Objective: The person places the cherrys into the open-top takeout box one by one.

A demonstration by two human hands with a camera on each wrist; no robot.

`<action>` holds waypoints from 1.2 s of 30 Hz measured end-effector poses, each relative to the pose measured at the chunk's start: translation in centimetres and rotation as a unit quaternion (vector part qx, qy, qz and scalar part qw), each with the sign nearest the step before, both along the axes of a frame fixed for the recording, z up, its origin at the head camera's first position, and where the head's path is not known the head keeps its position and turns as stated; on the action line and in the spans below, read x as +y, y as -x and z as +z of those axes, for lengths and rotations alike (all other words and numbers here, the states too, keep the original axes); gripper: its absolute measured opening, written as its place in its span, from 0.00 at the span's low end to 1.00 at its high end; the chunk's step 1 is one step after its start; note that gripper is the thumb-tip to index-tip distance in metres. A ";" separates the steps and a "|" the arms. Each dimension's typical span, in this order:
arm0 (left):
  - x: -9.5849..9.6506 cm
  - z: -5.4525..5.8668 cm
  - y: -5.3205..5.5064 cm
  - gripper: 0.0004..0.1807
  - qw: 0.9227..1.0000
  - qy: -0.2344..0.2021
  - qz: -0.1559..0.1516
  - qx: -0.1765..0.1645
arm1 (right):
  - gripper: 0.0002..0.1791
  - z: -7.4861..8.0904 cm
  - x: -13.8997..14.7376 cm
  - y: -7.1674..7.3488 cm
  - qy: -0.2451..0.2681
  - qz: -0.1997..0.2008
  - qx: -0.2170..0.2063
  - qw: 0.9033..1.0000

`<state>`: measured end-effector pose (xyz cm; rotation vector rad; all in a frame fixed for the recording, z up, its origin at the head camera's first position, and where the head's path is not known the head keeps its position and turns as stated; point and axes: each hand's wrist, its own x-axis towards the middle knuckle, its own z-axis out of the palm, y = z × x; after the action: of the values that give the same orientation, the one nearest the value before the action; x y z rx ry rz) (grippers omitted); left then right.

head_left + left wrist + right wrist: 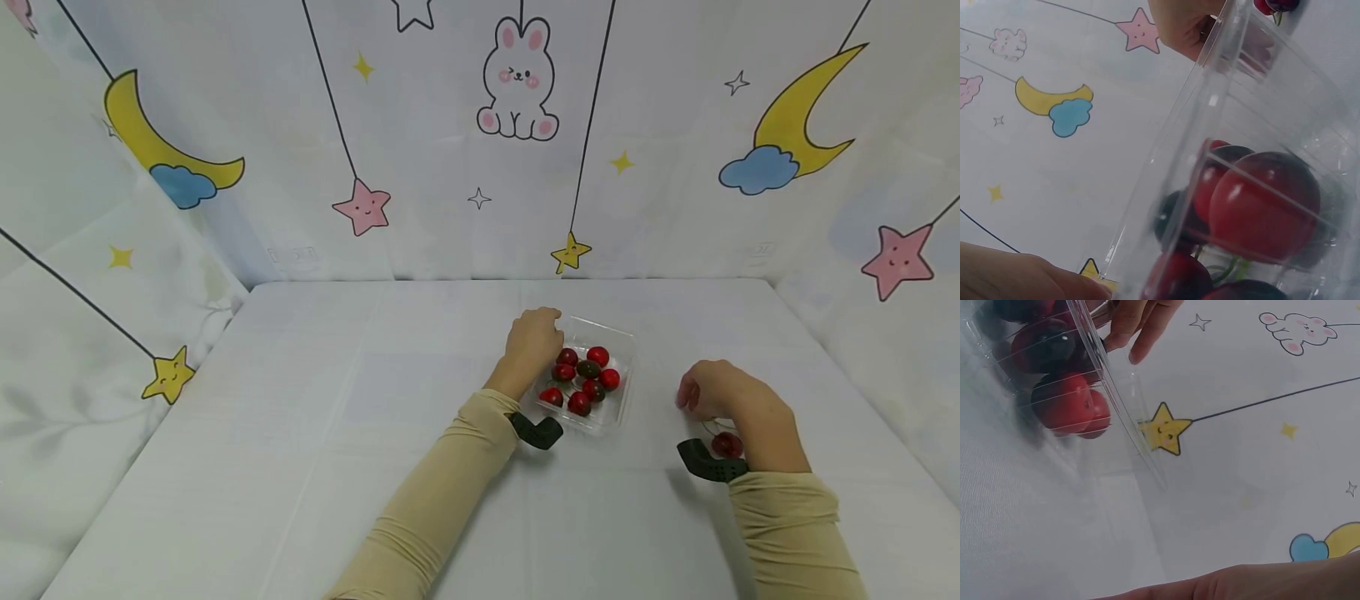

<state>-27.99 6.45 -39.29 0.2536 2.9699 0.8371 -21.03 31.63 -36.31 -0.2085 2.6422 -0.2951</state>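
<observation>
A clear plastic box (pixel 622 400) with several red and dark cherries (pixel 579 404) in it stands on the white table. My left hand (pixel 531 346) grips its far left rim; in the right wrist view the left fingers (pixel 1141 328) reach that wall. Off to the right of the box, my right hand (pixel 723 392) hovers with loosely bent fingers and nothing seen between them. Just below it lies a dark red cherry (pixel 727 445) with a thin stem, partly overlapped by the right wrist. The left wrist view shows the right hand (pixel 1185 31) beyond the box wall.
A white cloth (pixel 442 167) printed with moons, stars and a rabbit hangs behind the table (pixel 337 375) and along its sides. Black camera mounts sit on the left wrist (pixel 536 431) and on the right wrist (pixel 708 464).
</observation>
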 end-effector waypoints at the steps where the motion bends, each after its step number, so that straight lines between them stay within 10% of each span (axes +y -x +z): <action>1: 0.0 0.0 0.0 0.21 1.000 0.000 0.000 0.001 | 0.10 0.0 0.0 0.0 0.000 -0.002 -0.002 1.000; 36: 0.2 0.3 -0.3 0.21 1.000 -0.004 0.004 -0.009 | 0.10 0.2 -0.5 0.6 0.031 -0.018 0.080 0.996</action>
<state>-27.64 6.61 -38.94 0.2337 2.9537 0.8492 -21.64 31.13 -36.07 -0.2127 2.7992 -0.3875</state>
